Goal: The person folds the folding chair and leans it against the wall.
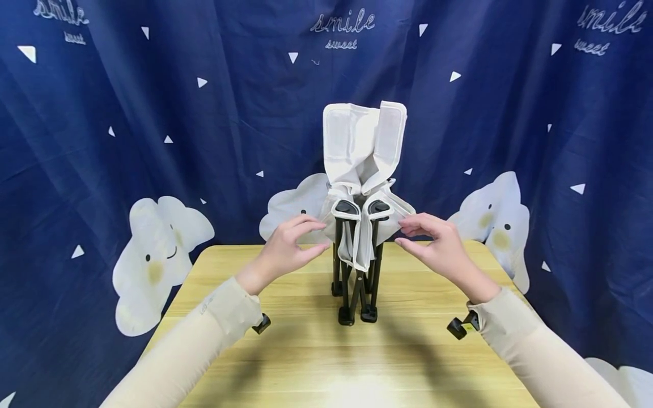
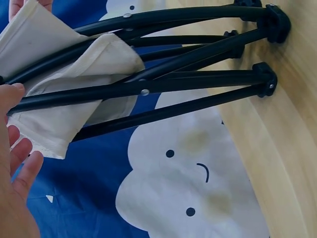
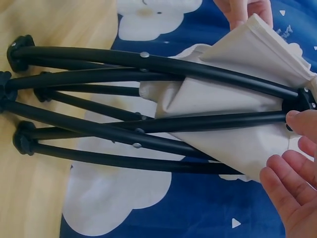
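Observation:
A small folding chair (image 1: 363,241) stands upright and mostly folded at the middle of the table, its white fabric seat and back bunched together. Its black tube legs (image 2: 198,77) cross each other and end in black plastic feet (image 3: 22,136) on the wood. My left hand (image 1: 288,246) is at the chair's left side, thumb and fingers parted, fingertips right by the fabric. On the opposite side, my right hand (image 1: 441,246) mirrors it, fingers loosely bent near the fabric's right corner. Both wrist views show the fingers spread beside the cloth, not wrapped round a tube.
The wooden table (image 1: 296,351) has rounded back corners. Behind it hangs a dark blue curtain (image 1: 245,124) with white clouds, triangles and lettering. A small black device (image 1: 262,323) sticks out under the left cuff, and another black device (image 1: 459,327) under the right.

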`<action>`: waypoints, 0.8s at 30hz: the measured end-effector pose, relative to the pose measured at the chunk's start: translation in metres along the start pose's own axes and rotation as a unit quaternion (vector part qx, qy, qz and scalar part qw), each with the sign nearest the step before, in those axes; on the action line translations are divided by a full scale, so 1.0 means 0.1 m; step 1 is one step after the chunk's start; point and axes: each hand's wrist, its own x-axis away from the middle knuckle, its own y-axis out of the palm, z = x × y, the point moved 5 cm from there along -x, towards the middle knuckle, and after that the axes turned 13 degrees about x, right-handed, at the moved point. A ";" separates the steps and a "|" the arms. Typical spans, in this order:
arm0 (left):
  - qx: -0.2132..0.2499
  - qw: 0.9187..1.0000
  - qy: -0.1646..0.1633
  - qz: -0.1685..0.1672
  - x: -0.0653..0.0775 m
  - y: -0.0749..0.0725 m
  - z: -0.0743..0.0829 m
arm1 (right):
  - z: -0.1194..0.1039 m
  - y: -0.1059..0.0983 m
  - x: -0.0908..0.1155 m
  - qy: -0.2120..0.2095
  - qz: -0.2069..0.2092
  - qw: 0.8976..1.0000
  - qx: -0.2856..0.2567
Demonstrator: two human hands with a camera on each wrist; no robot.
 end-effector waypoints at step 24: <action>0.005 1.000 -0.018 -0.002 0.28 0.16 -0.10 | 0.09 0.13 0.26 0.023 0.005 0.999 0.022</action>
